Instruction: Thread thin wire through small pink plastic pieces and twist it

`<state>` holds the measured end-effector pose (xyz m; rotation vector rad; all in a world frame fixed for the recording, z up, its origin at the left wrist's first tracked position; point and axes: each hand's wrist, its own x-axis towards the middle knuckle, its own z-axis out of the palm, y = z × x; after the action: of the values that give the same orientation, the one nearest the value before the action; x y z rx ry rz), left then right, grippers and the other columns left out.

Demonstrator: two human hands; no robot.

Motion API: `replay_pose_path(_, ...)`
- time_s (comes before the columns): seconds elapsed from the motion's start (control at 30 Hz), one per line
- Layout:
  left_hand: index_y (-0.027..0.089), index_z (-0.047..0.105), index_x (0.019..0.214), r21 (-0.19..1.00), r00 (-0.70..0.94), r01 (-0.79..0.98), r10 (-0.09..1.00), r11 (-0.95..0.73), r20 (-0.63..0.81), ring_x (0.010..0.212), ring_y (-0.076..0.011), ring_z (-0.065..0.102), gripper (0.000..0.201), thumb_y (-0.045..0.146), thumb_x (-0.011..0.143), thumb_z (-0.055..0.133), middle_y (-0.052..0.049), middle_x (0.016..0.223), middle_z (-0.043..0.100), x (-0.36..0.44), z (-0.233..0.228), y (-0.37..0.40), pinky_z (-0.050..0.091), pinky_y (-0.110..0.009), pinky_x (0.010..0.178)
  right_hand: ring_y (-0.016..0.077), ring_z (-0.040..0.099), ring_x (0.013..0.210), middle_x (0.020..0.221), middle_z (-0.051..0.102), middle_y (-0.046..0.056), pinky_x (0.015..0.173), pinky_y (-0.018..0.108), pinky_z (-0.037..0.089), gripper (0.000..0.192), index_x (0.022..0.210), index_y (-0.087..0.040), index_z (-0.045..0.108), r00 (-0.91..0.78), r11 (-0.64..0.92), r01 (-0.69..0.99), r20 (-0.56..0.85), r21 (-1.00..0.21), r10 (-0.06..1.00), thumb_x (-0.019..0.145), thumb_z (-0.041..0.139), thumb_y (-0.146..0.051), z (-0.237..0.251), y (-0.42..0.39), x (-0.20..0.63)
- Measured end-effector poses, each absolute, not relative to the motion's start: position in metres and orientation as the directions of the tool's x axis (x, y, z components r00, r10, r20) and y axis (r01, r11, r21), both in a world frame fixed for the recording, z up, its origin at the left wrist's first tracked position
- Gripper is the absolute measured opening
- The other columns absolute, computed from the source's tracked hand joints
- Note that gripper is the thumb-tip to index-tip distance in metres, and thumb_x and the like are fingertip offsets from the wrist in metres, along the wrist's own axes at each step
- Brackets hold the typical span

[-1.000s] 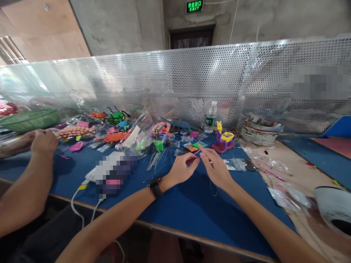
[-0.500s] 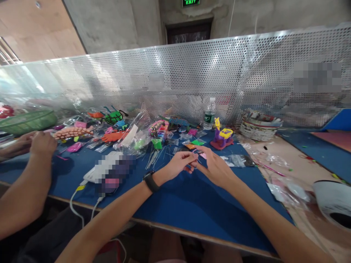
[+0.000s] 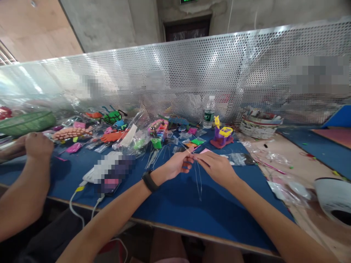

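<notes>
My left hand [image 3: 178, 163], with a dark band on its wrist, is closed in a pinch over the blue table mat. My right hand [image 3: 216, 165] meets it fingertip to fingertip, also pinching. From between the fingers a thin pale wire [image 3: 200, 190] hangs down in a long narrow loop. A small pinkish strip [image 3: 196, 147] sticks out above the fingertips; its lower part is hidden. Behind the hands lie green [image 3: 197, 141] and orange packets of clay. A purple and yellow clay animal figure [image 3: 223, 136] stands just beyond my right hand.
A bundle of loose wires [image 3: 155, 157] lies left of my hands, near a white device [image 3: 108, 164] with cables. Behind are clay figures, plastic bags, a water bottle [image 3: 209, 112] and a paper-covered basket [image 3: 259, 126]. At left, another person's hands [image 3: 38, 146] are at work.
The wire loop now hangs visibly below my fingers. My right hand has turned, its fingers closing to a pinch against the left. The view has shifted slightly.
</notes>
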<state>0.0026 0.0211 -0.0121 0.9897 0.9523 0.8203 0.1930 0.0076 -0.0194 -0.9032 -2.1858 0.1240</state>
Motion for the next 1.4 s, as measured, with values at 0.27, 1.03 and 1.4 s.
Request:
replay_pose_path(0.27,0.015,0.062,0.080,0.953,0.404,-0.130,0.892,0.274,-0.201,0.050,-0.0063,0.052,0.041,0.052,0.071,0.077,0.002,0.065,0.058,-0.007,-0.008,0.026,0.036,-0.017,0.043,0.0254,0.069,0.108,0.117,0.074,0.005,0.095,0.045,0.055,0.029,0.114,-0.029,0.071,-0.562,0.793,0.488,0.564,-0.364,0.605,0.097,0.048,-0.026,-0.014,0.003,0.189)
replay_pose_path(1.03,0.013,0.064,0.113,0.969,0.462,0.011,0.861,-0.247,0.214,0.049,-0.0069,0.050,0.046,0.049,0.084,0.068,0.004,0.063,0.054,-0.021,-0.003,0.028,0.043,-0.019,0.043,0.0207,0.074,0.091,0.099,0.078,0.005,0.082,0.034,0.058,0.021,0.104,-0.023,0.069,-0.371,0.775,0.545,0.737,-0.320,0.565,0.099,0.051,-0.030,-0.009,0.004,0.195)
replay_pose_path(1.4,0.016,0.066,0.116,0.888,0.473,0.139,0.817,-0.439,0.330,0.077,-0.0132,0.061,0.037,0.038,0.087,0.067,-0.009,0.102,0.066,-0.018,-0.003,0.022,0.053,-0.023,0.062,0.0192,0.072,0.064,0.072,0.076,0.005,0.056,0.028,0.056,0.025,0.095,-0.018,0.069,-0.196,0.385,0.244,0.344,-0.890,0.918,0.086,0.067,-0.041,-0.006,0.008,0.188)
